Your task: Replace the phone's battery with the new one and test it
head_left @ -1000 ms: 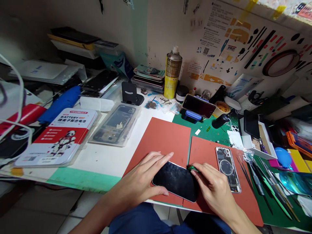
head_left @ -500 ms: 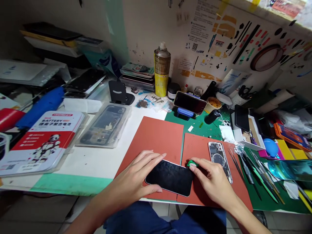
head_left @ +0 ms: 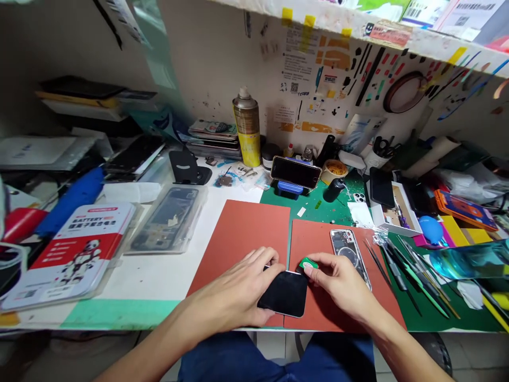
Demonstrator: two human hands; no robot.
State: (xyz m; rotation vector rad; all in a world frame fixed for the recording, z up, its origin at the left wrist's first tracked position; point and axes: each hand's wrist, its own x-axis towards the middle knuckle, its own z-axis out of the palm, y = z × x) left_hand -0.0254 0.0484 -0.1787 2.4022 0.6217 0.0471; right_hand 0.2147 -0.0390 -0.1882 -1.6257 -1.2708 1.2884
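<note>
A smartphone (head_left: pixel 287 294) with a dark screen lies face up across the gap between two reddish-brown mats. My left hand (head_left: pixel 256 289) is closed around its left end, with curled fingers at the far edge and the thumb near the front; that end is hidden under the hand. Between the thumb and fingers of my right hand (head_left: pixel 336 276) is a small green piece with a pale mark (head_left: pixel 308 263), held at the phone's far right corner. Whether it touches the phone edge, I cannot tell. An opened phone body (head_left: pixel 345 246) with bare inner parts lies just beyond my right hand.
Tweezers and thin tools (head_left: pixel 417 273) lie on the green mat at right. Another phone (head_left: pixel 295 173) leans on a blue stand, near a yellow spray can (head_left: pixel 249 140). At left are a clear plastic case (head_left: pixel 163 223) and a battery box (head_left: pixel 79 249). A shelf (head_left: pixel 330 21) overhangs the back.
My left hand has shifted right along the phone and its fingers have curled, covering more of the left end. The green piece stays in my right hand. The camera view has tilted up.
</note>
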